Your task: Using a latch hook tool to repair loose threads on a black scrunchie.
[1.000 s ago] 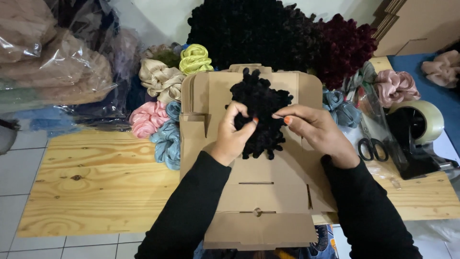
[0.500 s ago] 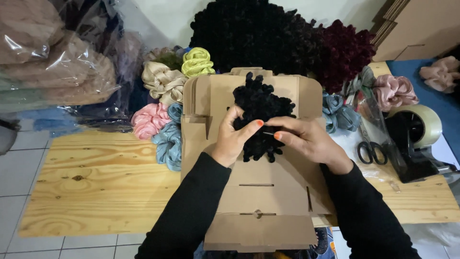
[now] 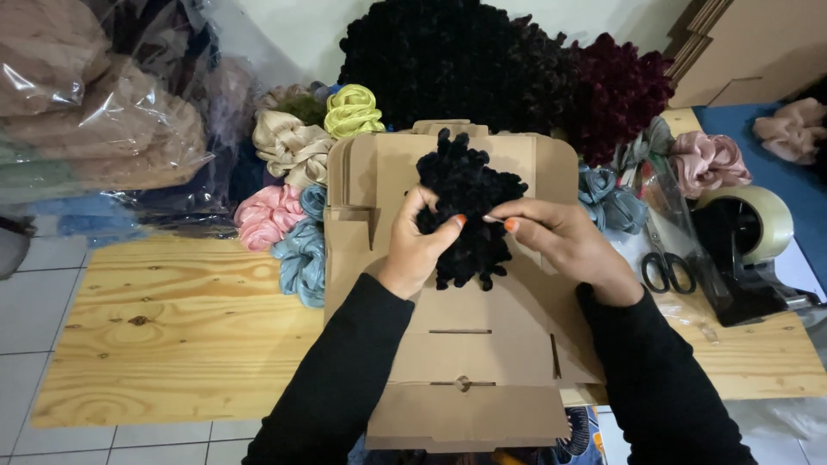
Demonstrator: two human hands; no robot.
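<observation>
Black fuzzy scrunchie (image 3: 469,220) sits on a flat, unfolded cardboard box (image 3: 482,344) lying on the wooden counter (image 3: 172,336), and both hands pinch it. The left hand (image 3: 418,250) has its grip closed on the scrunchie's left side, while the right hand (image 3: 564,241) nips its right edge between fingertips. Satin scrunchies (image 3: 293,224) lie just left of the box, with scissors (image 3: 665,271) and a tape dispenser (image 3: 749,250) to the right.

The black scrunchie (image 3: 469,215) looks like fuzzy, matt velvet. Under it, the flat cardboard box (image 3: 465,344) is plain matt brown. The pine table (image 3: 172,344) shows smooth, knotted grain. The pink scrunchie (image 3: 267,215) is glossy satin.
</observation>
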